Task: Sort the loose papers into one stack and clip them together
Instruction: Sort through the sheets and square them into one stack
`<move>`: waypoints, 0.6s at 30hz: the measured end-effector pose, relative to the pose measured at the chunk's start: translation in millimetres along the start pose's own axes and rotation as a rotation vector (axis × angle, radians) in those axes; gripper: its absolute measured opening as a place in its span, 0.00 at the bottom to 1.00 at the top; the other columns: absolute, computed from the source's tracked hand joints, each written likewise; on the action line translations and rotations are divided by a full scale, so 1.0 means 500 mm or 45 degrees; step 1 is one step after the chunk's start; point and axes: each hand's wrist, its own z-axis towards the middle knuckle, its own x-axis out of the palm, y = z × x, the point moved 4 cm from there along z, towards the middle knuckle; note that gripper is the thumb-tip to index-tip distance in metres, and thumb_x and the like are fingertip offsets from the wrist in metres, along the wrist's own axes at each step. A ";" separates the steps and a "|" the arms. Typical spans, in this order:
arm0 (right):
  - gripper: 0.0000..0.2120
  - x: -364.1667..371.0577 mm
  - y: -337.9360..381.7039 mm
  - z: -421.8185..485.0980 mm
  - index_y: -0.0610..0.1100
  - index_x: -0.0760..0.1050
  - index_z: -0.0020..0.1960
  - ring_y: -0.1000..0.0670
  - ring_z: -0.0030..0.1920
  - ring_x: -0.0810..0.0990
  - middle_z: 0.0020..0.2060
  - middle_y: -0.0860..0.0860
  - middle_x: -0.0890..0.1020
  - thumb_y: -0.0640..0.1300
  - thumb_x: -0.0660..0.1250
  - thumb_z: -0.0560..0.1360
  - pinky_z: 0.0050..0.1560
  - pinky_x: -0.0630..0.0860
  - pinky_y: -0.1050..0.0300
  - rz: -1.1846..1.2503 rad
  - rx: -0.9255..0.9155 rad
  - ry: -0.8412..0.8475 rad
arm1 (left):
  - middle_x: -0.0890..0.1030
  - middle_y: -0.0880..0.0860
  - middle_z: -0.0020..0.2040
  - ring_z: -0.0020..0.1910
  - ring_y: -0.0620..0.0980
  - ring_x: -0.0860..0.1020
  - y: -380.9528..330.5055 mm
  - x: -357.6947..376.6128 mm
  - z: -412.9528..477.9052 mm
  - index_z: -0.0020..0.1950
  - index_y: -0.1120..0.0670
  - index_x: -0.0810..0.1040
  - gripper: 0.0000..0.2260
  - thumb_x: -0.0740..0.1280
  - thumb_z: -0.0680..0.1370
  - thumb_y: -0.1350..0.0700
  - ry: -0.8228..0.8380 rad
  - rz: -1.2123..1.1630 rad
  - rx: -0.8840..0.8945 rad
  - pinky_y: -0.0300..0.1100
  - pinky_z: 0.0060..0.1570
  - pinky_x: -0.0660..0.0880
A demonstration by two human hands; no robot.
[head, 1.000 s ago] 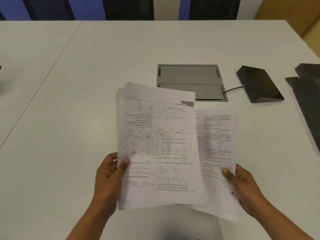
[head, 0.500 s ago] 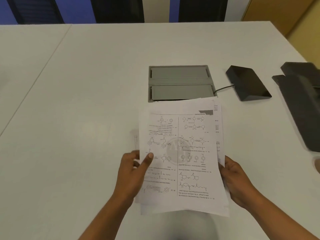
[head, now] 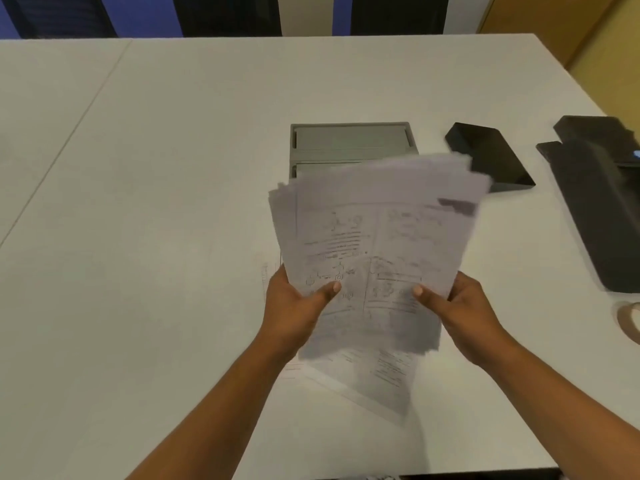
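Both of our hands clamp one bundle of papers (head: 377, 251) above the white table (head: 173, 202). Our left hand (head: 294, 306) grips the bundle's lower edge at about 8 o'clock, thumb pressed on the printed top sheet; our right hand (head: 464, 313) grips at about 4 o'clock, thumb likewise on top. The sheets are blurred and fan out unevenly toward 12 o'clock, their upper edges not lined up. Below the bundle, toward 6 o'clock, another printed sheet (head: 388, 379) shows, and we cannot tell whether it lies flat on the table. At 12 o'clock from the papers sits a grey recessed panel (head: 349, 140), partly hidden by the sheets. A black wedge-shaped device (head: 488, 154) lies at 1 o'clock, and dark flat pieces (head: 602, 202) lie at 2 o'clock.
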 end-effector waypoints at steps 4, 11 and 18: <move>0.18 0.024 0.018 0.007 0.54 0.80 0.58 0.47 0.58 0.83 0.56 0.47 0.84 0.42 0.75 0.70 0.53 0.81 0.48 -0.034 -0.107 0.033 | 0.83 0.51 0.55 0.51 0.48 0.82 -0.001 0.004 0.002 0.63 0.53 0.78 0.22 0.78 0.71 0.57 -0.013 0.026 0.184 0.40 0.47 0.83; 0.24 0.030 -0.033 0.005 0.54 0.77 0.61 0.51 0.58 0.81 0.55 0.51 0.84 0.46 0.75 0.66 0.53 0.81 0.51 -0.110 -0.005 0.021 | 0.80 0.43 0.50 0.49 0.42 0.80 0.037 0.014 0.005 0.54 0.37 0.73 0.17 0.73 0.75 0.56 0.056 0.056 0.111 0.31 0.42 0.80; 0.13 0.003 -0.062 -0.007 0.57 0.78 0.55 0.57 0.51 0.84 0.47 0.60 0.86 0.45 0.71 0.73 0.46 0.81 0.61 -0.205 0.052 0.014 | 0.85 0.47 0.50 0.50 0.48 0.83 0.033 0.000 0.010 0.55 0.44 0.80 0.10 0.72 0.76 0.55 0.081 0.052 0.076 0.41 0.46 0.83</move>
